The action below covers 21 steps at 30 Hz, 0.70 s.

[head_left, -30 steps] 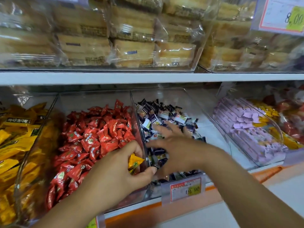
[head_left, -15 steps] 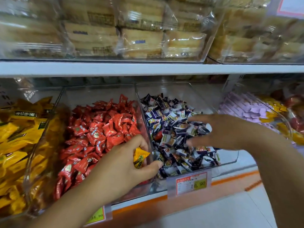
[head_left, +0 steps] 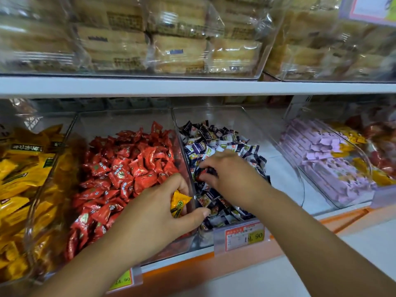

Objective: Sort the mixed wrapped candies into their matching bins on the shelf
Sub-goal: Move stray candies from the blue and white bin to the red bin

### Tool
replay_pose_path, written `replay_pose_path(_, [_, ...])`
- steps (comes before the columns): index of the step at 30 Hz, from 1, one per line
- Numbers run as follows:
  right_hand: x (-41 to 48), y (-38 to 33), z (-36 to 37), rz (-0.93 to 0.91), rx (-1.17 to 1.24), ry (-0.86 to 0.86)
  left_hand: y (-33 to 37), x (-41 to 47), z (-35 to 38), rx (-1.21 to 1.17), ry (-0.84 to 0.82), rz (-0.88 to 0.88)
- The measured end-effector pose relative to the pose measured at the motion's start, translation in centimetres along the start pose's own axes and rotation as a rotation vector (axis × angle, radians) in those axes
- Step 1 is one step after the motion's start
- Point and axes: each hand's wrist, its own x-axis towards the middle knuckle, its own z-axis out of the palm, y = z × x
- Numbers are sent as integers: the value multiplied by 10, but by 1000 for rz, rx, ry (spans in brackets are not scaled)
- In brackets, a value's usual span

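Note:
My left hand (head_left: 158, 213) holds a yellow wrapped candy (head_left: 179, 203) over the front right corner of the clear bin of red candies (head_left: 126, 174). My right hand (head_left: 231, 174) reaches down into the neighbouring clear bin of dark blue and white candies (head_left: 216, 142) and pinches a reddish wrapped candy (head_left: 201, 173) among them. A bin of yellow candies (head_left: 19, 189) stands at the far left.
A clear divider wall (head_left: 182, 146) separates the red and dark bins. At the right sits a bin of purple wrapped bars (head_left: 325, 166) mixed with yellow and red pieces. Price tags (head_left: 244, 235) hang on the shelf front. Packaged biscuits (head_left: 177, 41) fill the upper shelf.
My right hand has moved left and down from the dark bin's right side to its middle, closing its fingers on a reddish candy. My left hand stays put with the yellow candy.

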Motion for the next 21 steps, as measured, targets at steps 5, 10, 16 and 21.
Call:
replay_pose_path(5, [17, 13, 19, 74, 82, 153, 0, -3, -1, 4, -17, -3])
replay_pose_path(10, [13, 23, -6, 213, 344, 97, 1, -1, -1, 9, -34, -3])
replay_pose_path(16, [13, 5, -41, 142, 764, 328, 1, -1, -1, 13, -30, 2])
replay_pose_path(21, [14, -6, -43, 83, 735, 85, 3, -2, -1, -12, -27, -13])
